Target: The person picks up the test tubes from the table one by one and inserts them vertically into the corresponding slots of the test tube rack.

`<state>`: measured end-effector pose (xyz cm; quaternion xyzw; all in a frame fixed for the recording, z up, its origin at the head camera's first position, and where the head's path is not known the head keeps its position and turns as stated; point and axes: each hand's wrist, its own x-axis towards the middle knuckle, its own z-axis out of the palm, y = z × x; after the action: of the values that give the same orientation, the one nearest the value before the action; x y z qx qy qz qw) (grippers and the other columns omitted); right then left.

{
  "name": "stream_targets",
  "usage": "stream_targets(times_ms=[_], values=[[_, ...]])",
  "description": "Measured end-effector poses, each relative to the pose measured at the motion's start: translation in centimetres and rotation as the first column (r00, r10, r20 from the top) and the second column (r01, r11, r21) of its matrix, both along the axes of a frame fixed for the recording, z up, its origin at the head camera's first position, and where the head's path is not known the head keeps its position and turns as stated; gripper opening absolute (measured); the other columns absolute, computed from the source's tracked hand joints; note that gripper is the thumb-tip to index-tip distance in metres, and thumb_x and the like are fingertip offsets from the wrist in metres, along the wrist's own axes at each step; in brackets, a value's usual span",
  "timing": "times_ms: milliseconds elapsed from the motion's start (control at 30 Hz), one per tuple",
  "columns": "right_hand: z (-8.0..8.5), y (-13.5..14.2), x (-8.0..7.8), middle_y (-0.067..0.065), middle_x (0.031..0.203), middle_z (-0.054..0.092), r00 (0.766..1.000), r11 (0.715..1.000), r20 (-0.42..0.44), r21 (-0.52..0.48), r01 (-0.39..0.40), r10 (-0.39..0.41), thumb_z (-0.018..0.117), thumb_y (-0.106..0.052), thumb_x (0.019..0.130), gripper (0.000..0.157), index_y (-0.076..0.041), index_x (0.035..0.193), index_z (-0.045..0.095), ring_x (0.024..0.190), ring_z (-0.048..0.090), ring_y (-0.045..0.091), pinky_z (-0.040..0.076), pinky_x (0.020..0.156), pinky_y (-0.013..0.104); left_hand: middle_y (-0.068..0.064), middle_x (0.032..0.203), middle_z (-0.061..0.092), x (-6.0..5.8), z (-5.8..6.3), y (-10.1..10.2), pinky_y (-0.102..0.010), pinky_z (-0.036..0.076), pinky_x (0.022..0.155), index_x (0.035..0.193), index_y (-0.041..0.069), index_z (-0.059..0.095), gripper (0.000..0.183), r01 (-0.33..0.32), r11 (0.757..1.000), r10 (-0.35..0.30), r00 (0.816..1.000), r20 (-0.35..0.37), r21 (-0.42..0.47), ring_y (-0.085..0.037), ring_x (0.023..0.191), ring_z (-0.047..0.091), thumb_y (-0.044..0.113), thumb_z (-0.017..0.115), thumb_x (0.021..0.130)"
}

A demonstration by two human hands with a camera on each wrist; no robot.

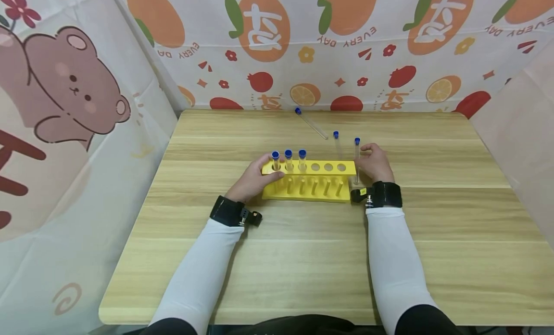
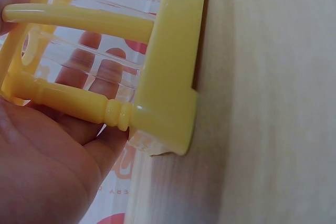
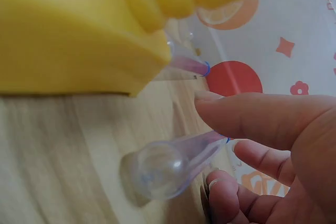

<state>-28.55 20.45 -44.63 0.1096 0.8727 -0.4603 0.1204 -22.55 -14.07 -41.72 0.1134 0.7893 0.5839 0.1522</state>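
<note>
A yellow test tube rack (image 1: 309, 167) stands on the table, with three blue-capped tubes (image 1: 288, 154) in its left holes. My left hand (image 1: 255, 177) grips the rack's left end, thumb in front and fingers behind. In the left wrist view, those fingers (image 2: 107, 72) show through the clear tubes, beside the yellow end post (image 2: 79, 100). Just past the rack's right end lies a loose capped test tube (image 1: 357, 161). Around it my right hand (image 1: 375, 162) spreads, thumb (image 3: 247, 116) and fingers parted beside the tube's clear body (image 3: 165, 169) in the right wrist view.
Two more loose capped tubes lie behind the rack: one slanted tube (image 1: 312, 123) near the table's back edge and another tube (image 1: 336, 141) closer in. The wooden table (image 1: 303, 267) meets a fruit-printed cloth (image 1: 303, 60) at the back. A bear-printed cloth (image 1: 78, 89) hangs at left.
</note>
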Motion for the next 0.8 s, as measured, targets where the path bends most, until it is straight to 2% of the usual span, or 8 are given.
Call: stream_targets(times_ms=[167,367,667,800], values=[[-0.21,-0.31,-0.29,0.022,0.140,0.050,0.999,0.999,0.036,0.029,0.021,-0.022,0.063,-0.018,0.092,0.052,-0.009,0.139,0.041,0.120,0.050,0.036,0.043,0.099,0.052,-0.008,0.146,0.048,0.04,-0.02,-0.05,-0.046,0.034,0.112,0.133,0.014,0.055,0.041,-0.004,1.000,0.004,1.000,0.001,-0.003,-0.025,0.135,0.041,0.021,0.067,0.094],[-0.39,-0.48,-0.33,0.020,0.134,0.052,0.999,0.997,0.030,0.077,0.024,-0.027,0.059,-0.020,0.095,0.047,-0.009,0.138,0.043,0.110,0.051,0.033,0.047,0.088,0.044,-0.008,0.145,0.048,0.12,0.07,-0.05,-0.046,0.034,0.111,0.134,0.015,0.054,0.042,-0.013,1.000,0.013,1.000,0.015,-0.009,-0.025,0.134,0.042,0.022,0.067,0.094],[-0.43,-0.38,-0.11,0.020,0.127,0.054,1.000,0.997,-0.005,0.079,0.020,-0.019,0.061,-0.012,0.093,0.048,-0.008,0.138,0.045,0.106,0.051,0.032,0.045,0.083,0.040,-0.008,0.147,0.047,0.13,0.13,-0.06,-0.046,0.034,0.112,0.134,0.014,0.054,0.042,-0.007,1.000,0.007,1.000,0.009,-0.013,-0.025,0.136,0.040,0.022,0.067,0.095],[-0.44,-0.45,0.09,0.020,0.127,0.055,0.999,0.997,-0.008,0.062,0.036,-0.035,0.061,-0.012,0.093,0.046,-0.008,0.136,0.046,0.107,0.051,0.033,0.044,0.086,0.043,-0.007,0.149,0.046,0.14,0.11,-0.12,-0.046,0.032,0.115,0.135,0.015,0.054,0.043,-0.007,1.000,0.007,1.000,0.011,-0.020,-0.025,0.140,0.037,0.023,0.067,0.095]])
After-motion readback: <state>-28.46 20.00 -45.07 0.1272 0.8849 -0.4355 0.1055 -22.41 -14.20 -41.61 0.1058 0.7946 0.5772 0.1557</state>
